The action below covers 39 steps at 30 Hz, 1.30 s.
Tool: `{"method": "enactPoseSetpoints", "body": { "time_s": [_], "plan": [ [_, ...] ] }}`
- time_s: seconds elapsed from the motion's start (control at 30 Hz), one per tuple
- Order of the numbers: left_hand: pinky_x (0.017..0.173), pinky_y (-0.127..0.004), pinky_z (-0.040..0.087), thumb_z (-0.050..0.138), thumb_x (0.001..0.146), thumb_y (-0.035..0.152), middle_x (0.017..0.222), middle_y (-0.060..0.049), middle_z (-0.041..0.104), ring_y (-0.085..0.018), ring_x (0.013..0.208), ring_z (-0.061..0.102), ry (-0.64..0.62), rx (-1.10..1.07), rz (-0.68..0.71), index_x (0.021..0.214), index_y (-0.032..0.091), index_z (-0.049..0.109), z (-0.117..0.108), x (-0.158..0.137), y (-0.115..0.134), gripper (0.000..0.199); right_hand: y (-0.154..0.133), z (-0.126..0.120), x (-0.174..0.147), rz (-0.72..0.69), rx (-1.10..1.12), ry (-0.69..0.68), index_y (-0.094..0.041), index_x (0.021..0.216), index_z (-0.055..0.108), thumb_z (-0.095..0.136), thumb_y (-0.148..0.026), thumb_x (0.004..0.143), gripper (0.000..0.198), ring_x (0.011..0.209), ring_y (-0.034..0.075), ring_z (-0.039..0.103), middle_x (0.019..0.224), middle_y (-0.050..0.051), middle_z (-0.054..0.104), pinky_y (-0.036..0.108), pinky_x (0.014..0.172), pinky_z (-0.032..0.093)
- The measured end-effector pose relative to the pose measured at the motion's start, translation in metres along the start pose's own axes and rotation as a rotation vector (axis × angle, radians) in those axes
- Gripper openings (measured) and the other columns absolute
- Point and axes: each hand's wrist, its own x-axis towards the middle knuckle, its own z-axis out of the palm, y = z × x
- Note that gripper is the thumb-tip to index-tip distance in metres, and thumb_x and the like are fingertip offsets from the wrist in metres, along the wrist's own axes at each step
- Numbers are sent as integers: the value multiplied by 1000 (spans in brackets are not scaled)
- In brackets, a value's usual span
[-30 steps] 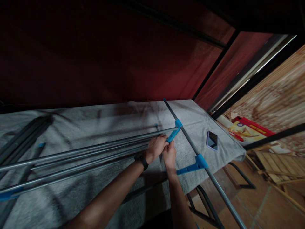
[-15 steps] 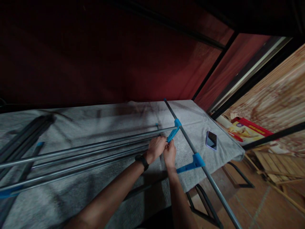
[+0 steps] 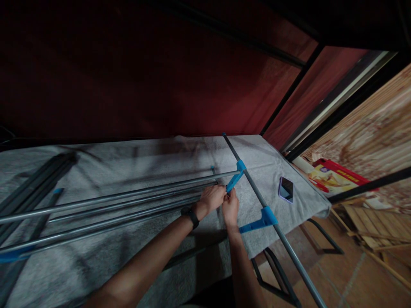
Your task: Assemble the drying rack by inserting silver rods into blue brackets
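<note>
My left hand [image 3: 212, 197], with a black watch on its wrist, is closed at the lower tip of a blue plastic bracket [image 3: 235, 179]. Against it is my right hand [image 3: 230, 208], its fingers pinched at the same tip. What lies between the fingertips is mostly hidden. The bracket sits on a long grey metal tube [image 3: 256, 189] running crosswise. Lower on that tube is a second blue bracket [image 3: 266, 217], partly behind my right wrist. A long grey tube [image 3: 154, 188] meets the upper bracket, and several more run leftward under my left hand.
A grey cloth [image 3: 154, 154] covers the table. A phone [image 3: 286, 189] lies on it at the right. Dark folded bars [image 3: 41, 184] rest at the left. Beyond the right edge are a red and yellow box [image 3: 340, 175] and wooden slats [image 3: 375, 224].
Both hands stay at the bracket's tip with only a very slight shift. The whole view has moved a little; the tubes and phone keep their places on the cloth.
</note>
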Motion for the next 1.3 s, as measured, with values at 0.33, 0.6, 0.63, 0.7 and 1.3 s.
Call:
{"method": "enactPoseSetpoints", "body": {
  "time_s": [0.33, 0.6, 0.63, 0.7, 1.3],
  "plan": [
    [90, -35, 53, 39, 103, 25, 112, -13, 75, -25, 106, 71, 7, -6, -13, 109, 19, 68, 8, 0, -4, 31, 1, 1, -2, -5, -15, -3, -23, 97, 56, 43, -27, 89, 16, 71, 20, 59, 76, 2, 64, 28, 66, 40],
    [88, -33, 53, 42, 102, 25, 108, -12, 76, -24, 103, 72, -2, -21, -16, 107, 19, 68, 10, 3, -5, 27, 0, 2, -6, -14, -67, 6, -20, 105, 58, 39, -25, 90, 24, 69, 21, 59, 74, 3, 63, 29, 64, 37],
    [87, -34, 53, 43, 101, 25, 107, -12, 76, -25, 102, 72, -2, -21, -17, 105, 18, 69, 10, 3, -5, 27, 0, 2, -7, -16, -74, 6, -19, 106, 59, 39, -25, 91, 25, 69, 21, 58, 74, 3, 63, 30, 64, 38],
    [84, -34, 53, 44, 100, 24, 102, -13, 76, -25, 98, 72, -3, -20, -22, 101, 17, 69, 10, 4, -4, 26, 0, 3, -7, -18, -81, 9, -18, 107, 59, 39, -25, 91, 27, 69, 22, 59, 74, 4, 63, 30, 65, 39],
    [119, -49, 36, 37, 102, 21, 147, -15, 58, -29, 139, 51, 213, 181, -193, 147, 17, 52, 51, -171, -94, 47, 48, 17, -27, 23, 10, -1, -14, 124, 61, 44, -21, 78, 50, 120, 28, 58, 121, 17, 66, 45, 108, 44]
  ]
}}
